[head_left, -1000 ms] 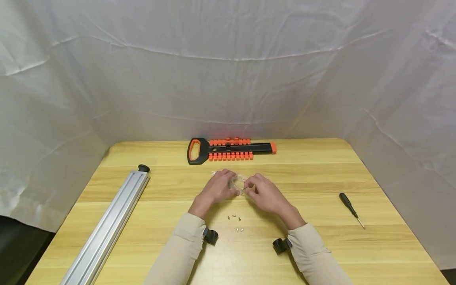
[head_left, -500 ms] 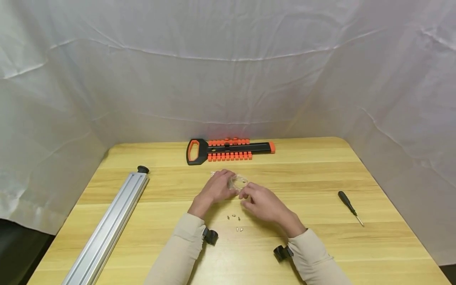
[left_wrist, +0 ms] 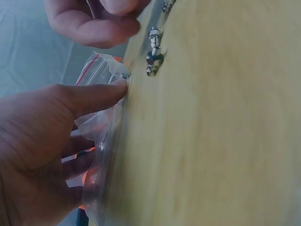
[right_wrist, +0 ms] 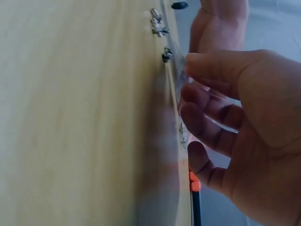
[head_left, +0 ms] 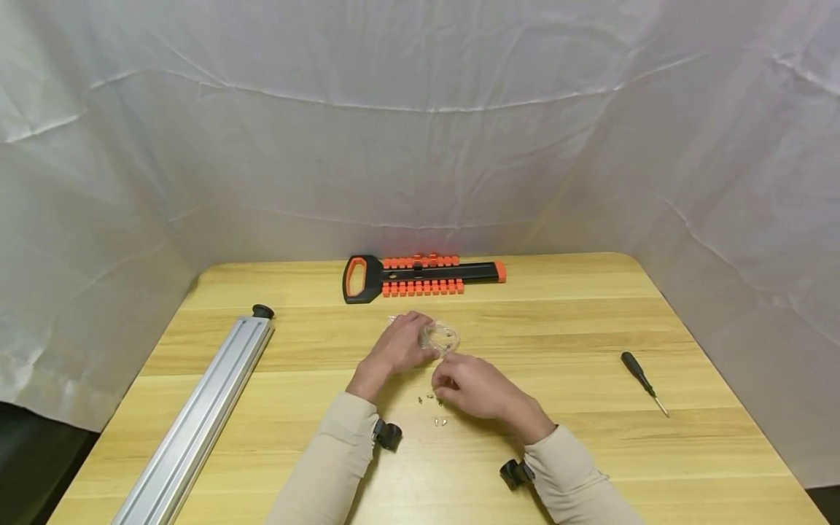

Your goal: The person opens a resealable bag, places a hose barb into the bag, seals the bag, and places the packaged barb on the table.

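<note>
My left hand [head_left: 397, 344] holds a clear zip bag [head_left: 442, 336] above the table's middle. In the left wrist view, its thumb presses the near side of the bag [left_wrist: 94, 115], which has a red line along its mouth, and its fingers lie behind. A small metal piece shows by the thumb tip. My right hand [head_left: 477, 385] is beside several small shiny metal pieces [head_left: 440, 422] on the wood, its fingers bent. In the right wrist view its thumb [right_wrist: 211, 64] hides the index fingertip, so whether it pinches a piece is hidden.
Behind the hands lies a black and orange tool with a loop handle [head_left: 374, 280] and orange toothed sides. A long silver metal rail [head_left: 200, 408] with a black knob lies at left. At right is a black-handled screwdriver [head_left: 639, 373]. White cloth [head_left: 420, 160] encloses the table.
My right hand has drawn away from the zip bag and come down and slightly left, toward the small metal pieces. The left hand stays in place with the bag.
</note>
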### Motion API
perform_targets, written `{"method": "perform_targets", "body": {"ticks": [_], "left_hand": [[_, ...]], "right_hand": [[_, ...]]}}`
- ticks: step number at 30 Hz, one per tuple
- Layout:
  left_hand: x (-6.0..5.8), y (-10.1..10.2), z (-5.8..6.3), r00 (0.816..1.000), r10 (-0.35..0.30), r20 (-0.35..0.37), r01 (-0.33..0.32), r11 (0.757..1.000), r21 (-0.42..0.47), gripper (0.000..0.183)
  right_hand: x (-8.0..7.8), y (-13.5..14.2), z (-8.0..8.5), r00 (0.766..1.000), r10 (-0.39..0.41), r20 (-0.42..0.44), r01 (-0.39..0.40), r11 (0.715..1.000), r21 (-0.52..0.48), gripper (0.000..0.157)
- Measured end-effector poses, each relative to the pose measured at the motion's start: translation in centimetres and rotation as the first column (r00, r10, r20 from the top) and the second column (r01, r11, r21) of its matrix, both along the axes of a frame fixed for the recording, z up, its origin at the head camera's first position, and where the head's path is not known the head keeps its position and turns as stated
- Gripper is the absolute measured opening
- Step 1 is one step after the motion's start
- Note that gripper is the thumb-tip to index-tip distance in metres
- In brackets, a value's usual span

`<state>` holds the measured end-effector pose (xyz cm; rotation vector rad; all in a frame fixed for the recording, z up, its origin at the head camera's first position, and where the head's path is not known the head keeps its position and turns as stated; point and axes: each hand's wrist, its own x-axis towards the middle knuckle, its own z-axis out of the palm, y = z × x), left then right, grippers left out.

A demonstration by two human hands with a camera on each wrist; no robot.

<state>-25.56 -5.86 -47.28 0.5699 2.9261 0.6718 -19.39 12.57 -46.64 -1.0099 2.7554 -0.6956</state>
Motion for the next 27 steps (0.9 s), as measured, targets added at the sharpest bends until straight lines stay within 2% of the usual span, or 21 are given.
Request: {"method": "perform_targets", "body": {"ticks": [5,18,22,27], "left_hand": [[0.0,0.0,0.1,1.000,0.000,-0.009,0.000,1.000,-0.003,0.063],[0.1,0.0,0.1,1.000,-0.001,-0.014,0.001,1.000,0.011,0.061],[0.1,0.0,0.1,1.000,0.003,-0.007,-0.003,1.000,0.023,0.061],[0.1,0.1,0.1,1.000,0.002,-0.003,-0.002,1.000,0.025,0.062]], "right_hand": [[0.0,-0.5,-0.3,1.000,0.025,-0.002,-0.025,0.999,0.034,0.008],[0.0,-1.5,-0.2,0.991,0.084,-0.108,-0.065,0.984,0.166,0.009],[0.1,-1.5,-0.2,0.989,0.110,-0.099,-0.091,0.979,0.184,0.012],[0.1,-1.0,0.2,0.993,0.095,-0.062,-0.085,0.985,0.151,0.012]]}}
